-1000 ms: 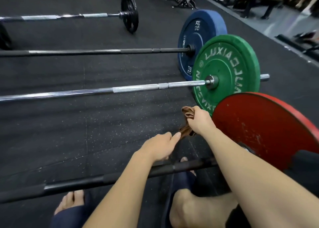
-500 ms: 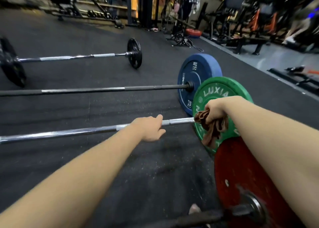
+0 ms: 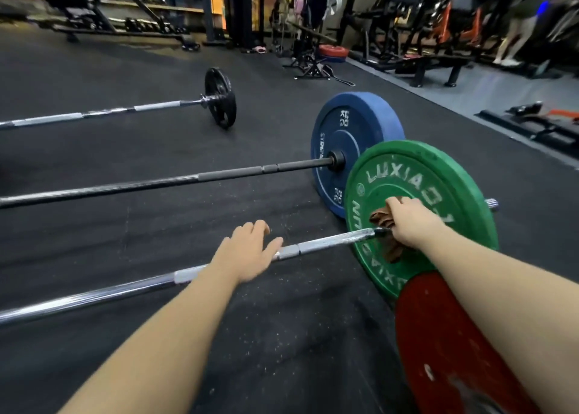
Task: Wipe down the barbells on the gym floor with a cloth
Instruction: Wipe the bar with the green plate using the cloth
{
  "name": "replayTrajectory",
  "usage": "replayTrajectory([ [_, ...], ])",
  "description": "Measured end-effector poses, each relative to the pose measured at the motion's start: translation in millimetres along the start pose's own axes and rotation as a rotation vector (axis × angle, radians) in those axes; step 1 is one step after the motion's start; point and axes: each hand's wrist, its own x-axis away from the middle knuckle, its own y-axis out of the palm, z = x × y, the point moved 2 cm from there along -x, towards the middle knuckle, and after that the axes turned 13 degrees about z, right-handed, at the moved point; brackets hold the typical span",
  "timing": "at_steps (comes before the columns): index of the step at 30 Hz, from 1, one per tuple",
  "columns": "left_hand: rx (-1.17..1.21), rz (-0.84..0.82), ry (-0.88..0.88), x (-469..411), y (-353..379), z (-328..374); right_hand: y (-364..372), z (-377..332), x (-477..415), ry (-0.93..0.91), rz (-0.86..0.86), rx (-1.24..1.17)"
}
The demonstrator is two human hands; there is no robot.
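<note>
Black rubber gym floor [image 3: 156, 288], head view: right hand [image 3: 410, 225] clenched on a brown cloth [image 3: 391, 249], pressing it onto the chrome barbell [image 3: 329, 241] where it meets the green plate [image 3: 438, 175] just beyond the knuckles; left hand [image 3: 247, 257], fingers relaxed and spread, laid over the same bar, well apart from the right.

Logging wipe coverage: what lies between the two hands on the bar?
Head view: only bare chrome bar between the left hand and the right hand gripping the cloth by the green plate.
</note>
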Motion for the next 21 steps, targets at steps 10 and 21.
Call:
replayTrajectory([
  [10, -0.205, -0.141, -0.115, -23.6, 34.7, -17.6, 40.3, -3.8, -28.4, 0.085, -0.013, -0.072],
  [21, -0.161, -0.167, -0.113, -19.0, 36.6, -22.2, 35.3, -33.1, -24.6, -0.047, -0.117, -0.059],
])
